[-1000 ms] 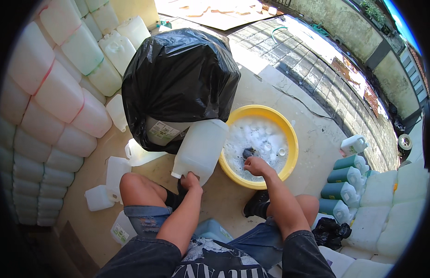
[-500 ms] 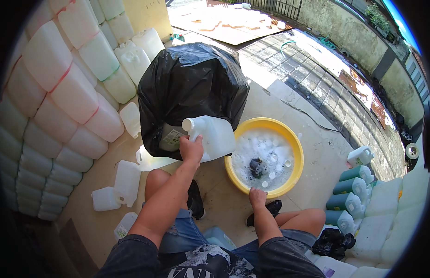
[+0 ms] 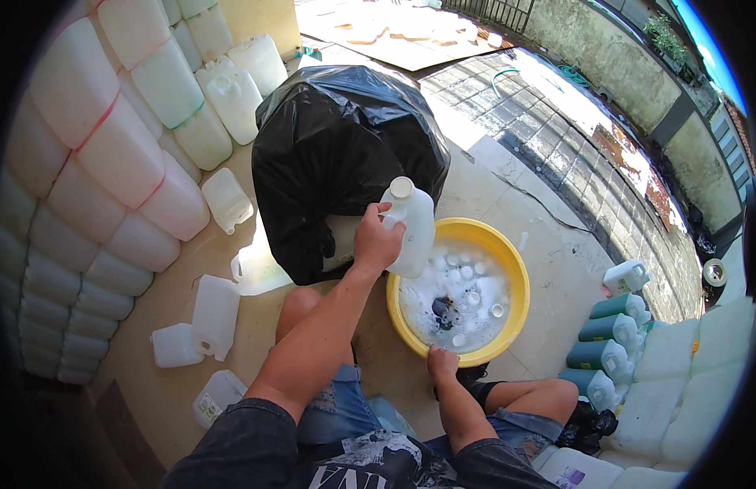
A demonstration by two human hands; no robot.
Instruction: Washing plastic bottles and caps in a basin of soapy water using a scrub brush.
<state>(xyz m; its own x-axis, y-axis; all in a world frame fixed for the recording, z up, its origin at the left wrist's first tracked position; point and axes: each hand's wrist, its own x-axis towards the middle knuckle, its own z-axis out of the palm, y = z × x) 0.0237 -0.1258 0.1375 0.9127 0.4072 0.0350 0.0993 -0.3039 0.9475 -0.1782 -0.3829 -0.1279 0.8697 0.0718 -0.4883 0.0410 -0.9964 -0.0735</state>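
Note:
My left hand (image 3: 378,240) grips a translucent white plastic jug (image 3: 414,232) by its handle, holding it upright with the white cap on top, in front of a big black plastic bag (image 3: 337,130). My right hand (image 3: 443,363) is closed on the near rim of a yellow basin (image 3: 516,285). Sudsy water fills the basin, with several white caps (image 3: 463,273) and a dark cloth or scrubber (image 3: 443,310) in it.
Stacked jugs (image 3: 109,155) line the left side. Loose white jugs (image 3: 211,322) lie on the tiled floor (image 3: 549,261). Green jugs (image 3: 602,330), white containers (image 3: 659,391) and a black bag (image 3: 598,424) stand at right. A paved driveway and wall (image 3: 606,65) lie beyond.
My left hand has raised the jug and turned it from lying sideways to upright, cap up. My right hand has moved from over the suds back to the basin's near rim.

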